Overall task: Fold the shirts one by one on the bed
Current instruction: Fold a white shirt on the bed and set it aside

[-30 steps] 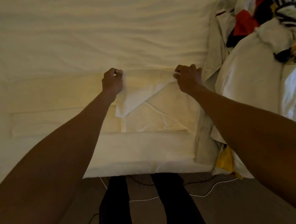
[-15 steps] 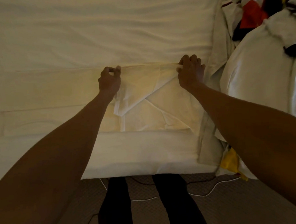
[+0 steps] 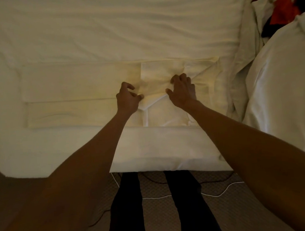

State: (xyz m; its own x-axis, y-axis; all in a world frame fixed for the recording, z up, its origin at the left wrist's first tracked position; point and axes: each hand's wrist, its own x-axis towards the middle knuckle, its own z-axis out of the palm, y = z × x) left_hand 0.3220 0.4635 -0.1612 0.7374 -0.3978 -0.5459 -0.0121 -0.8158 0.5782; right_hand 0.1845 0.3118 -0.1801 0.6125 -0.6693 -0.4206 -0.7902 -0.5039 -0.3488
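A white shirt (image 3: 167, 114), partly folded into a rectangle, lies on the bed (image 3: 90, 38) near its front edge. My left hand (image 3: 128, 99) is at the left side of the folded part, thumb and fingers pinching the cloth edge. My right hand (image 3: 181, 91) sits on the shirt's middle with its fingers clawed into the fabric. The cloth between the two hands is bunched into wrinkles. The shirt's far edge (image 3: 179, 63) lies flat beyond the hands.
A heap of white cloth (image 3: 280, 89) fills the bed's right side, with a red and black garment (image 3: 284, 12) on it at the top right. A folded white towel strip (image 3: 72, 95) lies left of the shirt. My legs (image 3: 153, 204) and a white cable (image 3: 220, 193) are on the floor.
Both hands have come back from the shirt's far edge to its middle and closer together. The far fold now lies flat. The view has shifted left.
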